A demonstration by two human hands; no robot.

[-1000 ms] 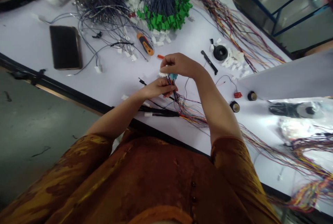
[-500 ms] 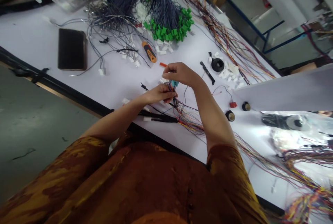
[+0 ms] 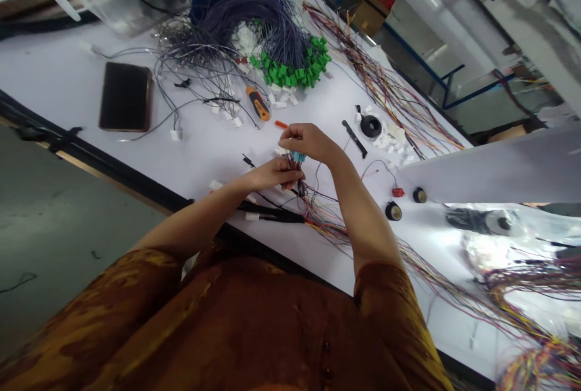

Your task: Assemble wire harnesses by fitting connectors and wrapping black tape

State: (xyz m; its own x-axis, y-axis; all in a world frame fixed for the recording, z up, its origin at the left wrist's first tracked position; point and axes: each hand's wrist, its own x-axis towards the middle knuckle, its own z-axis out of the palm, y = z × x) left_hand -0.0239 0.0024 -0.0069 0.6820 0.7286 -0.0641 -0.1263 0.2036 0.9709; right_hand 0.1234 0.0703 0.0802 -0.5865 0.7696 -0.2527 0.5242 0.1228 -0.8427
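Note:
My left hand [image 3: 278, 174] is closed around a bundle of thin coloured wires [image 3: 297, 167], just below a light-blue connector [image 3: 298, 156]. Over the top of that connector curls my right hand [image 3: 311, 141], its thumb and fingers drawn together. A white connector piece [image 3: 282, 151] shows by the right fingertips; what exactly they pinch is hidden. From the left hand the wires run down and right, joining a longer wire harness [image 3: 327, 230] with black sleeving [image 3: 284, 212] on the table.
An orange-and-black cutter [image 3: 258, 104] lies beyond my hands, below a coil of dark blue wires with green connectors [image 3: 295, 70]. A dark box-like object [image 3: 126, 97] sits left. Right are a black tape roll [image 3: 371, 126], a black tool [image 3: 354, 138], a red connector [image 3: 397, 192] and a white panel [image 3: 490, 167].
The camera view has shifted, so the table's things appear slightly lower and further left. Both hands keep nearly the same hold at the light-blue connector and wires.

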